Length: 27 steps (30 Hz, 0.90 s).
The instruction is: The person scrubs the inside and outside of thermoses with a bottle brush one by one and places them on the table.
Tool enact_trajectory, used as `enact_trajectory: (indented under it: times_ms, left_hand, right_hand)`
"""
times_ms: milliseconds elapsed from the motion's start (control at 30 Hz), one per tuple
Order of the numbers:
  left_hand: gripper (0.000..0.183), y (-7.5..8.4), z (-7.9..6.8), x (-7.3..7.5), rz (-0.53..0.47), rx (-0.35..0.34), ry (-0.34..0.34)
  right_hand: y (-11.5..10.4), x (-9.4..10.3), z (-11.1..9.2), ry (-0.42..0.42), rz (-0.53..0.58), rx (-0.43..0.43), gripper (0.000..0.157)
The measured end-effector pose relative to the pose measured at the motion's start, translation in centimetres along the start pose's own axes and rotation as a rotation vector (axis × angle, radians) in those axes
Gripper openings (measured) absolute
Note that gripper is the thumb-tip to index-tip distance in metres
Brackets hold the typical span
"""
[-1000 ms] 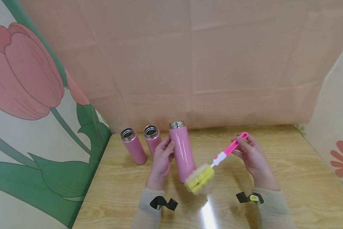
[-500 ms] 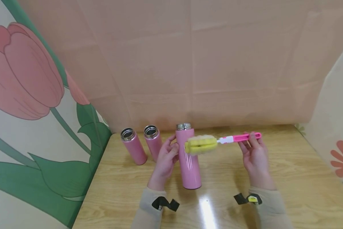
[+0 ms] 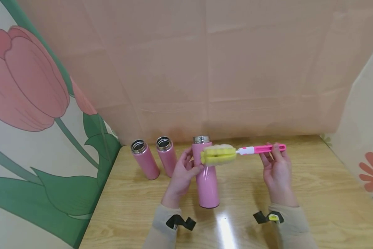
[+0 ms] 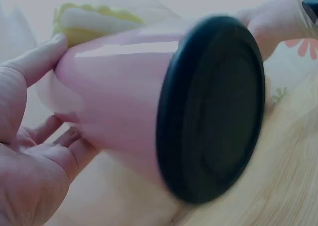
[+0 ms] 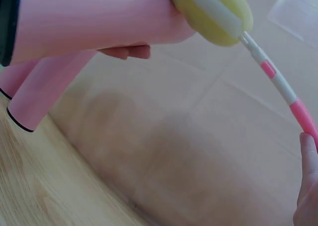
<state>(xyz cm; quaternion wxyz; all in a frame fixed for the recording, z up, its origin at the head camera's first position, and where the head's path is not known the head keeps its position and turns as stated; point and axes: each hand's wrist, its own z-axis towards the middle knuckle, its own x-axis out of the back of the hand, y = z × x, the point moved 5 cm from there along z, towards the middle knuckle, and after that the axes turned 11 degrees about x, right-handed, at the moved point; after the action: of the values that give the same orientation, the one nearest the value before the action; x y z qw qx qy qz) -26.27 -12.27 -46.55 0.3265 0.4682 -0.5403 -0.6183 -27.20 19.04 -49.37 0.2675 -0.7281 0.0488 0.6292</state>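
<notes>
My left hand (image 3: 182,174) grips a tall pink thermos bottle (image 3: 207,188) by its upper side, raised off the table. Its bare steel neck points up in the head view, and its black base (image 4: 213,112) faces the left wrist camera. Between fingers and thumb, my right hand (image 3: 278,173) holds a bottle brush (image 3: 248,150) by the pink end of its handle. The brush lies level, its yellow and white sponge head (image 3: 218,155) in front of the bottle's upper body. In the right wrist view the sponge (image 5: 218,17) overlaps the bottle's side; whether they touch I cannot tell.
Two more pink bottles, one at the far left (image 3: 146,160) and another beside it (image 3: 167,155), stand uncapped on the wooden table (image 3: 124,214). A pinkish-brown sheet (image 3: 205,69) hangs behind the table. A flower-printed wall (image 3: 34,145) borders the left side.
The bottle has shifted slightly right and come more upright. The brush has swung from slanting down to level, its head rising in front of the bottle. Both standing bottles are unmoved.
</notes>
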Motion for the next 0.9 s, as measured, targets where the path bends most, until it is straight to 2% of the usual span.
enact_trajectory:
  times_ms: [233, 433, 700, 900]
  left_hand:
    - [0.072, 0.08, 0.15, 0.25, 0.072, -0.024, 0.050]
    - [0.071, 0.13, 0.04, 0.30, 0.133, -0.004, 0.052]
    - [0.069, -0.13, 0.00, 0.51, 0.145, 0.027, 0.059]
    - [0.069, -0.20, -0.01, 0.69, 0.114, 0.048, 0.065]
  right_hand:
    - [-0.40, 0.06, -0.16, 0.004, -0.032, 0.036, 0.010]
    - [-0.43, -0.17, -0.38, -0.001, -0.019, 0.031, 0.008]
    - [-0.73, -0.20, -0.52, 0.008, 0.013, 0.035, 0.011]
    - [-0.90, -0.26, -0.54, 0.024, 0.011, 0.055, 0.011]
